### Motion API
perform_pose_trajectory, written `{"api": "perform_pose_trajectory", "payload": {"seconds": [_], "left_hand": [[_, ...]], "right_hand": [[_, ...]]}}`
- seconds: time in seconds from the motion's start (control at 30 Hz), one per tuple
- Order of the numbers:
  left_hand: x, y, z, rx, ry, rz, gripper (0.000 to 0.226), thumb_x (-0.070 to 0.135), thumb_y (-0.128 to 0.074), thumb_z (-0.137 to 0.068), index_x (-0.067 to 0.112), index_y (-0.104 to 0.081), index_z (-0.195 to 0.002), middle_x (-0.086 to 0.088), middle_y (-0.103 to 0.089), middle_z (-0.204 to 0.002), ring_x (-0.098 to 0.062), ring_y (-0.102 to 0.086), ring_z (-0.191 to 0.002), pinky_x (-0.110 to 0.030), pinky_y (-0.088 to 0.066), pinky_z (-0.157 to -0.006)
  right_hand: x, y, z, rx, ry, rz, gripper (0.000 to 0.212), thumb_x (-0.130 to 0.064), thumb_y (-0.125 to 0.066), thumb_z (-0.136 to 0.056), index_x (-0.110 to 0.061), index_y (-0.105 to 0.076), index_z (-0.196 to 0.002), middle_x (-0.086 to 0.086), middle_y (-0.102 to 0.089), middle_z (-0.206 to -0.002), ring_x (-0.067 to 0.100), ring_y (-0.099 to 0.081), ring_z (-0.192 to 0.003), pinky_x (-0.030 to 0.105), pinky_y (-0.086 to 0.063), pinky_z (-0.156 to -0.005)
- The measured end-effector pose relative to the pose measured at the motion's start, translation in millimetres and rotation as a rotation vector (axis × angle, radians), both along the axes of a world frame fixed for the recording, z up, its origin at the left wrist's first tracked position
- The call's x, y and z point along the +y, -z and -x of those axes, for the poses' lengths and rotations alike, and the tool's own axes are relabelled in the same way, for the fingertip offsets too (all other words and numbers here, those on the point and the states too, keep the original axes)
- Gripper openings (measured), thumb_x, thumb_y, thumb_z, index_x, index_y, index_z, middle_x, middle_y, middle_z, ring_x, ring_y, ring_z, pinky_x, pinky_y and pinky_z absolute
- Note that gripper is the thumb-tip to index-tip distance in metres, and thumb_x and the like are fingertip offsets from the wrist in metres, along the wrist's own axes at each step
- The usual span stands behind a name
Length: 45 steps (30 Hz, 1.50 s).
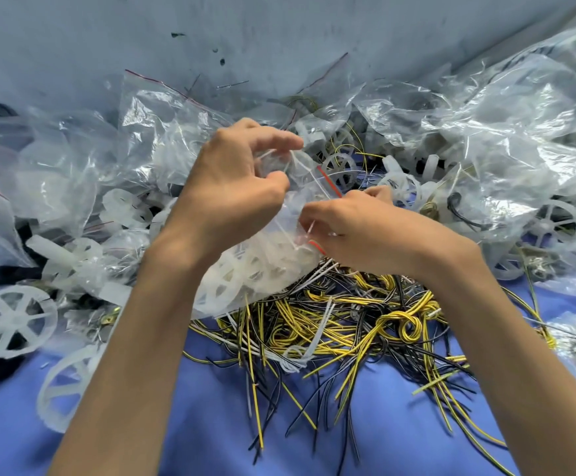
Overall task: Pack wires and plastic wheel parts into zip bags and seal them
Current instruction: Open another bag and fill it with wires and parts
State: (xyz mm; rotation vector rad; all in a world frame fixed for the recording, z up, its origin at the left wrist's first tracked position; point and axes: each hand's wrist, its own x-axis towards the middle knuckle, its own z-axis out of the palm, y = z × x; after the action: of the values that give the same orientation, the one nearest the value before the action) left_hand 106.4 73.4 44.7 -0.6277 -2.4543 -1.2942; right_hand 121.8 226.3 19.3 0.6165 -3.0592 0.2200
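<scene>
Both hands pinch the red-striped mouth of a zip bag (pixel 269 269) of white wheel parts, left hand (pixel 231 190) far, right hand (pixel 358 228) near, above the wires (pixel 348 321); sealing well probably means pressing steadily along the strip.

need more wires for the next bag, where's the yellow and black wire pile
The wire pile lies centre-right in the head view, on the blue surface just below the zip bag.
</scene>
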Motion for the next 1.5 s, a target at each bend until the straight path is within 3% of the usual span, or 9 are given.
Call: {"api": "perform_pose_trajectory", "payload": {"seconds": [0.2, 0.3, 0.43, 0.53, 0.73, 0.93, 1.1, 1.33, 1.5], "left_hand": [[10, 4, -4, -0.068, 0.124, 0.133, 0.046, -0.003, -0.050, -0.079, 0.025, -0.069, -0.110, 0.015, -0.052, -0.091, 0.013, -0.047, -0.064, -0.003, -0.031, -0.059], [9, 4, -4, -0.086, 0.136, 0.152, 0.046, -0.004, -0.050, -0.078, 0.023, -0.069, -0.110, 0.016, -0.051, -0.088, 0.016, -0.046, -0.063, -0.002, -0.032, -0.058], [9, 6, -4, -0.129, 0.162, 0.215, 0.046, -0.004, -0.051, -0.079, 0.021, -0.068, -0.113, 0.013, -0.049, -0.087, 0.016, -0.045, -0.060, -0.002, -0.032, -0.057], [11, 9, -4, -0.138, 0.173, 0.251, 0.041, 0.002, -0.053, -0.082, 0.021, -0.067, -0.115, 0.012, -0.049, -0.090, 0.016, -0.043, -0.062, -0.007, -0.031, -0.063], [9, 10, -1, -0.169, 0.163, 0.235, 0.040, 0.000, -0.051, -0.082, 0.019, -0.068, -0.112, 0.016, -0.049, -0.086, 0.017, -0.046, -0.061, -0.001, -0.032, -0.058], [4, 7, 1, -0.150, 0.156, 0.171, 0.041, -0.002, -0.050, -0.081, 0.022, -0.070, -0.107, 0.014, -0.051, -0.086, 0.016, -0.046, -0.059, -0.002, -0.032, -0.054], [3, 8, 3, -0.147, 0.150, 0.138, 0.037, 0.001, -0.053, -0.083, 0.024, -0.071, -0.106, 0.010, -0.053, -0.090, 0.012, -0.048, -0.062, -0.004, -0.033, -0.059], [-2, 6, 4, -0.121, 0.112, 0.166, 0.044, -0.002, -0.049, -0.080, 0.024, -0.069, -0.109, 0.015, -0.051, -0.088, 0.018, -0.045, -0.058, 0.001, -0.033, -0.053], [4, 2, -4, -0.076, 0.148, 0.142, 0.039, 0.003, -0.050, -0.078, 0.025, -0.071, -0.104, 0.013, -0.054, -0.090, 0.009, -0.049, -0.070, -0.003, -0.032, -0.061]], "right_hand": [[-14, 18, 3, 0.080, -0.032, -0.048, 0.024, -0.012, -0.050, -0.087, -0.017, -0.029, -0.075, -0.008, -0.041, -0.068, 0.017, -0.039, -0.065, 0.034, -0.024, -0.072], [-17, 22, 4, 0.127, -0.054, -0.079, 0.022, -0.027, -0.057, -0.087, -0.025, -0.036, -0.087, 0.004, -0.054, -0.090, 0.030, -0.054, -0.084, 0.034, -0.029, -0.069], [-20, 27, 0, 0.029, -0.048, -0.096, 0.031, -0.038, -0.063, -0.085, -0.016, -0.043, -0.093, 0.000, -0.043, -0.082, 0.025, -0.040, -0.070, 0.035, -0.033, -0.066], [-23, 34, 1, 0.062, -0.059, -0.152, 0.053, -0.048, -0.060, -0.086, -0.008, -0.048, -0.119, 0.010, -0.055, -0.107, 0.026, -0.041, -0.073, 0.033, -0.035, -0.064], [-24, 33, 2, 0.070, -0.092, -0.101, 0.091, -0.080, -0.051, -0.065, -0.007, -0.054, -0.119, 0.015, -0.061, -0.109, 0.035, -0.058, -0.086, 0.036, -0.049, -0.072], [-25, 24, 3, 0.104, -0.001, 0.049, 0.060, -0.061, -0.036, -0.070, -0.006, -0.052, -0.086, 0.010, -0.056, -0.081, 0.030, -0.047, -0.066, 0.034, -0.037, -0.058], [-39, 34, -1, 0.178, 0.061, 0.157, 0.026, -0.009, -0.048, -0.089, -0.001, -0.047, -0.113, 0.020, -0.057, -0.100, 0.042, -0.055, -0.087, 0.045, -0.044, -0.070], [-39, 48, 9, 0.017, -0.072, 0.070, 0.036, -0.038, -0.055, -0.091, -0.009, -0.053, -0.112, 0.009, -0.057, -0.111, 0.030, -0.059, -0.090, 0.042, -0.049, -0.077], [-36, 34, -1, 0.179, 0.019, 0.108, 0.015, -0.007, -0.051, -0.084, -0.002, -0.059, -0.096, 0.014, -0.056, -0.087, 0.036, -0.058, -0.078, 0.037, -0.039, -0.061]]}}
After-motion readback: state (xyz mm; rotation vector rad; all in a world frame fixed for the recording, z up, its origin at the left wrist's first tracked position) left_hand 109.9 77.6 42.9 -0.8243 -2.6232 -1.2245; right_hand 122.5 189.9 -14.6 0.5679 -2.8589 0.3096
